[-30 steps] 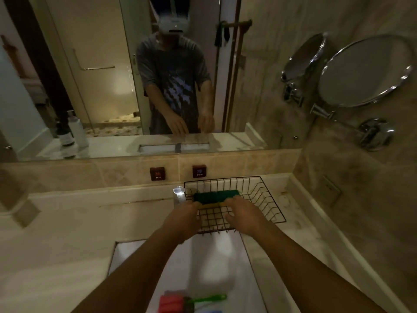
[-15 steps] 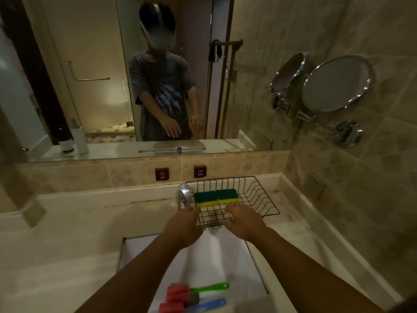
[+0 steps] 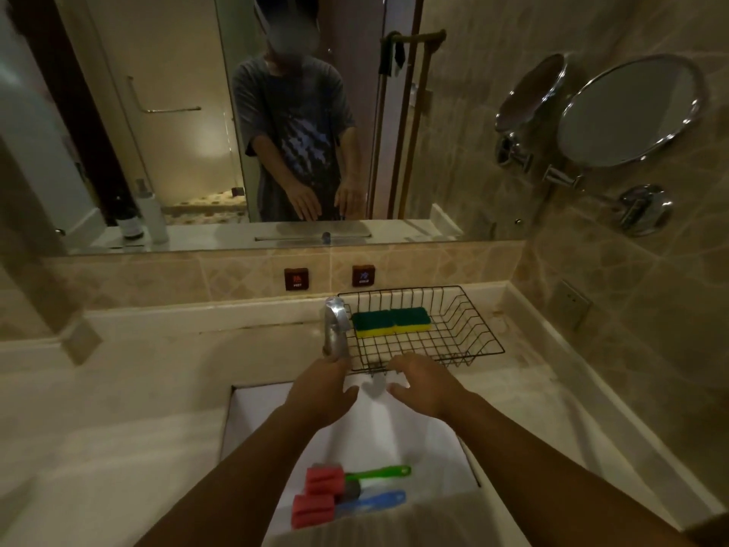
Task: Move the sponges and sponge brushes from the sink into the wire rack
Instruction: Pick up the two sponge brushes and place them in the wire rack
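Observation:
Two green-and-yellow sponges (image 3: pixel 391 321) lie side by side in the black wire rack (image 3: pixel 469 329) on the counter behind the sink. Down in the white sink (image 3: pixel 374 424), near its front, lie two sponge brushes with red heads: one has a green handle (image 3: pixel 376 472), the other a blue handle (image 3: pixel 372 501). My left hand (image 3: pixel 321 392) hovers over the sink just below the tap, fingers apart, holding nothing. My right hand (image 3: pixel 424 382) is beside it at the rack's front edge, also empty with spread fingers.
A chrome tap (image 3: pixel 336 329) stands left of the rack. Two red hot and cold buttons (image 3: pixel 296 279) sit on the tiled backsplash. A round swivel mirror (image 3: pixel 627 112) juts from the right wall. A wide mirror reflects a person and bottles (image 3: pixel 152 215).
Both hands let go of the sponges in the rack and drew back toward the sink. The view tilted, so the brushes show more fully.

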